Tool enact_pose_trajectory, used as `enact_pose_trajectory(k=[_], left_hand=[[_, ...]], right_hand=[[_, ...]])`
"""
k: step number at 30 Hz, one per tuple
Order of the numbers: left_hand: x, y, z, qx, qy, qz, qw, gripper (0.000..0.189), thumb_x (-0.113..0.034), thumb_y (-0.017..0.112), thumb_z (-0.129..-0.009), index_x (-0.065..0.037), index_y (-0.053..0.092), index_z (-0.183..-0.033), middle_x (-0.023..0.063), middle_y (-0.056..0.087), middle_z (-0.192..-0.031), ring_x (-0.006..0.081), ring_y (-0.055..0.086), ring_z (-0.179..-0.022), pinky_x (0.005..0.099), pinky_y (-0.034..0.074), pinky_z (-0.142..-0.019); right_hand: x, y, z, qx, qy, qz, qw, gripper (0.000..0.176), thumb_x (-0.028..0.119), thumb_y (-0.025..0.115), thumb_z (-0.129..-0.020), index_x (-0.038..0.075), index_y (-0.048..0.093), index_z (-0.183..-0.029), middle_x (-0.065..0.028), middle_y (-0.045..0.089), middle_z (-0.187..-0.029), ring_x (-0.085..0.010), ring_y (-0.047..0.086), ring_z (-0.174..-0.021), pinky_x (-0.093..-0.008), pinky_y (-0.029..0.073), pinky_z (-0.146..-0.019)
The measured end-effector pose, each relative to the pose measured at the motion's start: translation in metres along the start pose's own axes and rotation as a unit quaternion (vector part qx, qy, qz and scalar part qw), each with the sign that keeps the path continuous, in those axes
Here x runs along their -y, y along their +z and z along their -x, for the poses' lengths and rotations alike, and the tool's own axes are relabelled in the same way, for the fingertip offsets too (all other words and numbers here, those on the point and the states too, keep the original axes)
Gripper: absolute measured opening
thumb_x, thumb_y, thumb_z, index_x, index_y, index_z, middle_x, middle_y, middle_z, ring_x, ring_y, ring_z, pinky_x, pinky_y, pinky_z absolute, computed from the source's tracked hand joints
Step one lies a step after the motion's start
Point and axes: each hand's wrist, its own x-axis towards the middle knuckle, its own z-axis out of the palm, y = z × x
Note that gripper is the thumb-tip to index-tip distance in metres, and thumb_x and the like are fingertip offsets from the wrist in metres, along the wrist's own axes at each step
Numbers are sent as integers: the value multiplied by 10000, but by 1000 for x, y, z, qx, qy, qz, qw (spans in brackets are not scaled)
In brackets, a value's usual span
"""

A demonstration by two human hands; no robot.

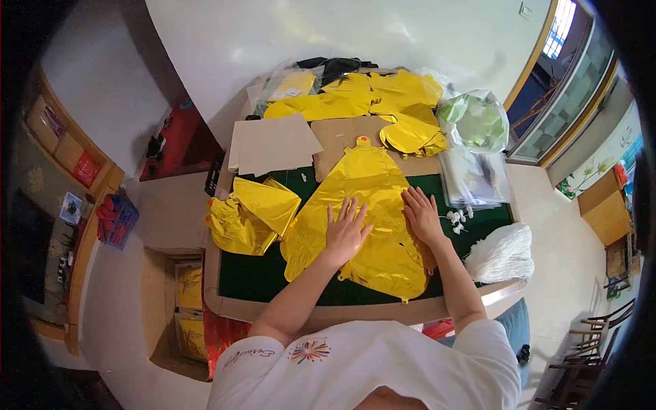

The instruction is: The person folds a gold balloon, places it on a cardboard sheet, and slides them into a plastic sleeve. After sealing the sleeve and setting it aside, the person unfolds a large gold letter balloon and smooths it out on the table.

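A large flat gold foil sheet (362, 178) with small tabs along its edge lies on the dark green mat (239, 273). My left hand (347, 231) rests palm down on the middle of the foil, fingers spread. Near the foil's right edge my right hand (422, 213) lies flat, its fingers stretched out. Neither hand grips anything. To the left of the sheet sits a folded, crumpled gold foil piece (253, 215). Beyond the sheet, a brown cardboard piece (331, 137) lies partly under its top tab.
Grey-white boards (270, 143) lie at the back left, with more gold foil (403, 92) behind. On the right are a clear plastic bag (475, 123), clear plastic sleeves (475, 179), small white pieces (456, 219) and a white string bundle (502, 253). An open box (158, 301) stands on the floor.
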Motion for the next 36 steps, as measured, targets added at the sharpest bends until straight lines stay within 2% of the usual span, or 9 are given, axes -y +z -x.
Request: enact_pose_trajectory(k=[19,25,27,36], left_hand=[[-2,0,0,11,-8,-4,1000,562,-427,417,-962,-86,370,-1406,156,273,-1491,317,207,-1397,605,97,-1091],[-2,1,0,1,-6,-4,1000,566,-434,419,-959,-85,378,-1403,158,291,-1483,319,208,-1397,609,105,-1087],[-2,3,0,-42,11,2,999,561,-440,441,-946,-93,406,-1385,159,331,-1460,320,240,-1385,648,117,-1066],[-4,2,0,-15,2,-7,1000,571,-447,437,-947,-92,392,-1392,174,336,-1452,333,244,-1380,654,115,-1063]], right_hand=[[0,0,0,6,3,2,1000,439,289,442,-967,127,434,-1375,-84,381,-1449,-263,282,-1376,-516,160,-1119],[2,-6,-1,7,5,-18,1000,440,280,442,-969,115,428,-1377,-89,385,-1446,-266,293,-1371,-520,174,-1114],[0,-4,-1,6,2,-19,1000,441,280,441,-970,115,425,-1378,-88,384,-1447,-264,290,-1373,-520,172,-1115],[1,-6,-1,9,3,-27,1000,437,281,442,-971,122,428,-1377,-83,382,-1449,-256,280,-1378,-516,164,-1118]])
